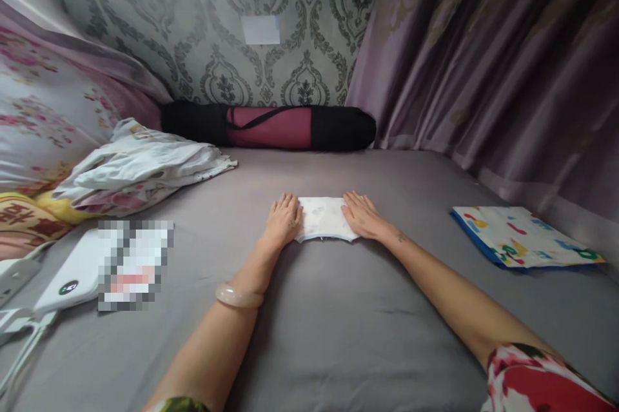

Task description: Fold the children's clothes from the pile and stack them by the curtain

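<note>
**Folded white cloth** [323,218]: a small, soft rectangle with a faint pale print. It lies flat on the grey bed sheet [338,334], mid-bed, directly between the two hands.

**Left hand** [285,218]: palm down on the cloth's left edge. The grip is fully open, with the fingers stretched flat and clasping nothing. A smooth, pale bangle [238,296] sits on the forearm.

**Right hand** [362,213]: palm down on the cloth's right edge. The grip is likewise open and flat, pressing rather than holding.

**Cylindrical carry bag** [268,126]: black fabric with a maroon middle and a black strap. It lies lengthwise against the patterned wallpaper [217,25] at the far end of the bed. It is closed, and its contents cannot be seen.

**Heap of crumpled laundry** [140,167]: white and floral fabric, loose and rumpled, at the far left and well apart from the hands.

**Flat folded textile** [525,236]: white with bright multicolour shapes and a blue border. It lies to the right, near the pleated mauve curtain [483,64].

**White slab-shaped device** [72,276]: smooth plastic with a small round display. It lies at the near left, with white cables beside it.
</note>
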`<state>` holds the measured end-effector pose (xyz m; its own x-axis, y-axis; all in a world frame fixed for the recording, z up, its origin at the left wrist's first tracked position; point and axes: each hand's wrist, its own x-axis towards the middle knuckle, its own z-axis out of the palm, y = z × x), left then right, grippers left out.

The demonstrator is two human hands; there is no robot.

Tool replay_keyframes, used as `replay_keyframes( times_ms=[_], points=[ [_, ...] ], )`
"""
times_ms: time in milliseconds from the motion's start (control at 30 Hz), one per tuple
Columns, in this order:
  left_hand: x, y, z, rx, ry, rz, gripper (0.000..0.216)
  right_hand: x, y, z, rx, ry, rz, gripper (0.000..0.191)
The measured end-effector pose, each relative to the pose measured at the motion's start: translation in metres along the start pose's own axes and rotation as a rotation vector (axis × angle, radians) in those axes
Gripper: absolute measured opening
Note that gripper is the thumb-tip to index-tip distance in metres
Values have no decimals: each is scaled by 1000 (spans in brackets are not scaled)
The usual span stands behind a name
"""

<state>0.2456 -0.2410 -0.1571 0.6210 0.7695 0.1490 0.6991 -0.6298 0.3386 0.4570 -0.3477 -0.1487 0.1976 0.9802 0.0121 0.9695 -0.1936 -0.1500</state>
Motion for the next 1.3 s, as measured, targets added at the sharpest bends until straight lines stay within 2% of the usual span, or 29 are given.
replay_keyframes(
  times_ms=[133, 300, 600, 867, 1100, 1300],
  points=[
    [4, -5, 3, -38, 69, -14, 42, 3, -31, 3, -4, 84, -128, 64],
    [6, -9, 6, -61, 121, -21, 39, 11, -58, 8, 8, 101, -232, 63],
    [7, -11, 9, -108, 165, -29, 37, 20, -63, 25, 12, 99, -191, 61],
    [9, -13, 5, -190, 187, -76, 43, 21, -66, 14, 25, 13, -180, 63],
    [12, -16, -8, -432, 235, -264, 46, 25, -93, 7, 33, 33, -221, 61],
    [11, -17, -14, -575, 280, -356, 46, 35, -108, 19, 33, 63, -232, 62]
  ],
)
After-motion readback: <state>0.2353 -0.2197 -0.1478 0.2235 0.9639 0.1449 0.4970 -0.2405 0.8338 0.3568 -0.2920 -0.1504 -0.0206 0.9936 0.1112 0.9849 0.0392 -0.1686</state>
